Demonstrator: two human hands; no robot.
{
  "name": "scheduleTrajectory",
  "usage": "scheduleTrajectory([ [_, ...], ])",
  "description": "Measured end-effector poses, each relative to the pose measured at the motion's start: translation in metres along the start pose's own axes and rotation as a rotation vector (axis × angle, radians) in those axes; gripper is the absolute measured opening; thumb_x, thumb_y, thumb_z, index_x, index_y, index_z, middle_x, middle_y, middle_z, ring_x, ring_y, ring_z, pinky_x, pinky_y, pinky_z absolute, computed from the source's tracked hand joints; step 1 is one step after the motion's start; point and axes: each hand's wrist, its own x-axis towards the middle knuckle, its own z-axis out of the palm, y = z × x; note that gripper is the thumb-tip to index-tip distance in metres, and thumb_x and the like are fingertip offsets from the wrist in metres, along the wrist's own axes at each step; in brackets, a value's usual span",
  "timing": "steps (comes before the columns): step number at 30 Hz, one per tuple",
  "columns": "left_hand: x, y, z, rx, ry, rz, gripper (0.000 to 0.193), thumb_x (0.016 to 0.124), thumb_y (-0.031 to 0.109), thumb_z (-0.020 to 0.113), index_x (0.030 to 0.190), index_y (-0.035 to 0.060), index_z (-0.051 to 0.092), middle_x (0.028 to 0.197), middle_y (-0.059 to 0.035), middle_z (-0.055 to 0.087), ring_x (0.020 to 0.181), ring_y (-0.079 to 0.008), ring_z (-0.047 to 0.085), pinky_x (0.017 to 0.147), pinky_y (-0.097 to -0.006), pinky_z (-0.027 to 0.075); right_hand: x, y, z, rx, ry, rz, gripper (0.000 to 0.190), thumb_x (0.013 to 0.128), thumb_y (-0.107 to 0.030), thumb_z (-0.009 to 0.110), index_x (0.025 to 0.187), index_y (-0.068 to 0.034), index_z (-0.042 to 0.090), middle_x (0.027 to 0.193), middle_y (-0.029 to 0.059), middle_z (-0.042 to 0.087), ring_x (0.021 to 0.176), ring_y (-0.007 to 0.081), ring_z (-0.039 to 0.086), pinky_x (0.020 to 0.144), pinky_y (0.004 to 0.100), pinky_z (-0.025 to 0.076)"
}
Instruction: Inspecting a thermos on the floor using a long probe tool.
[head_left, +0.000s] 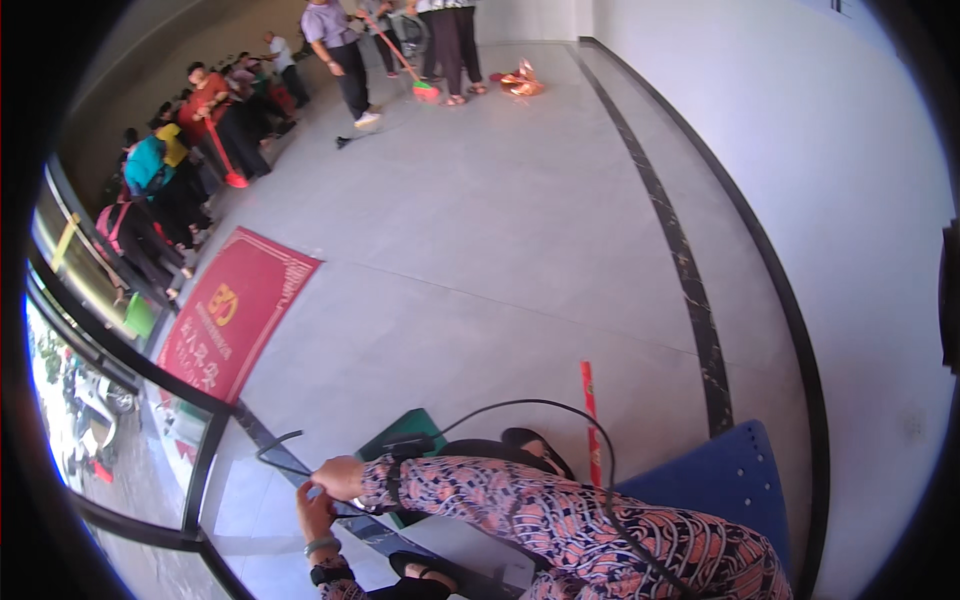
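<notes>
My right hand (339, 478) reaches in from the right in a patterned sleeve, with a black device (409, 445) strapped near the wrist. Its fingers close on a thin black cord (279, 463), whose bent free end sticks out to the left. Just below, my left hand (316, 513), wearing a bracelet and a black wristband, meets it with fingertips pinched on a dark strip (351, 516). Exactly how the pieces join is too small to tell. A black cable (525, 402) loops from the strapped device back along my right arm.
Beneath my forearm stands a green object (397, 429); a blue perforated board (720, 487) is at lower right. A red printed strip (589, 420) lies close by. Glass door frames (214, 442) border the left, near a red mat (238, 315). Several people with brooms (222, 154) stand farther off.
</notes>
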Motion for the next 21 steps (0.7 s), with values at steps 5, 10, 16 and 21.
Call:
scheduleTrajectory([
  [5,-0.016,-0.014,-0.06,0.06,-0.071,0.048,0.046,0.07,0.007,0.055,0.111,0.002,0.037,0.061,-0.0059,0.053,0.047,-0.0111,0.048,0.039,-0.0234,0.035,0.002,-0.044,0.025,0.079,-0.043,-0.03,0.017,0.072,-0.021,0.048,0.08,-0.007,0.056,0.074,0.0166,0.058,0.074,0.0332,0.056,0.064,0.042,0.042],
  [10,-0.061,0.007,-0.084,0.093,-0.079,0.088,0.05,0.07,0.01,0.059,0.113,-0.0007,0.036,0.064,-0.005,0.053,0.049,-0.0106,0.047,0.042,-0.0221,0.036,-0.003,-0.071,0.044,0.095,-0.072,0.031,0.026,0.073,-0.019,0.052,0.096,-0.007,0.052,0.085,0.0184,0.058,0.081,0.0337,0.055,0.07,0.0387,0.042],
  [16,-0.07,-0.016,-0.125,0.144,-0.096,0.112,0.052,0.07,0.014,0.061,0.113,-0.0031,0.036,0.07,-0.0104,0.059,0.06,-0.0145,0.058,0.052,-0.0245,0.047,-0.004,-0.099,0.058,0.145,-0.056,-0.054,0.04,0.073,-0.02,0.054,0.107,-0.003,0.044,0.085,0.0191,0.057,0.079,0.0308,0.057,0.069,0.0356,0.043],
  [21,-0.074,-0.02,-0.133,0.133,-0.103,0.111,0.056,0.071,0.016,0.061,0.115,-0.0027,0.033,0.07,-0.011,0.059,0.061,-0.0158,0.059,0.054,-0.0246,0.047,-0.01,-0.11,0.061,0.185,-0.043,-0.091,0.05,0.073,-0.019,0.053,0.118,-0.005,0.035,0.076,0.016,0.057,0.069,0.0245,0.057,0.064,0.0319,0.044],
])
